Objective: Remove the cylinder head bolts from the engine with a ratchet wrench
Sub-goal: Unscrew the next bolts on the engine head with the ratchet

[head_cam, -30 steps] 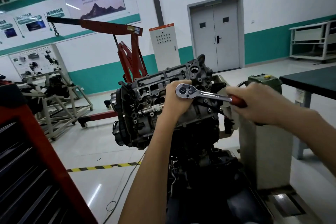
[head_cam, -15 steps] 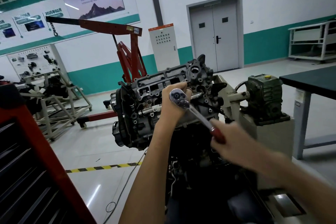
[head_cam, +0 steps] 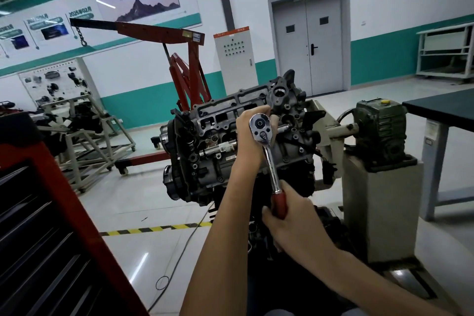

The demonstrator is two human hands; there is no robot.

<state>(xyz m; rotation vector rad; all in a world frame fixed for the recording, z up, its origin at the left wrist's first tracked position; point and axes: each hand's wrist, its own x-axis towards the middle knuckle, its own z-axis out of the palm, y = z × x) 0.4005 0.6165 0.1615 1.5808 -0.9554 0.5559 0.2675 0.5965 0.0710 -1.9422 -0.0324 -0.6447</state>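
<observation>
The engine sits tilted on its stand, its grey cylinder head face turned toward me. A chrome ratchet wrench with a red grip stands against the head, its round head up and its handle pointing almost straight down. My left hand is wrapped around the ratchet's head from behind, against the cylinder head. My right hand grips the red handle at the bottom. The bolt and socket are hidden behind my left hand.
A red tool cabinet fills the lower left. The stand's green gearbox on a grey pedestal is to the right, beside a dark table. A red engine crane stands behind the engine. A cable lies on the floor.
My right hand has swung the ratchet handle clockwise, from pointing right to hanging almost straight down. My left hand has stayed at the ratchet's head.
</observation>
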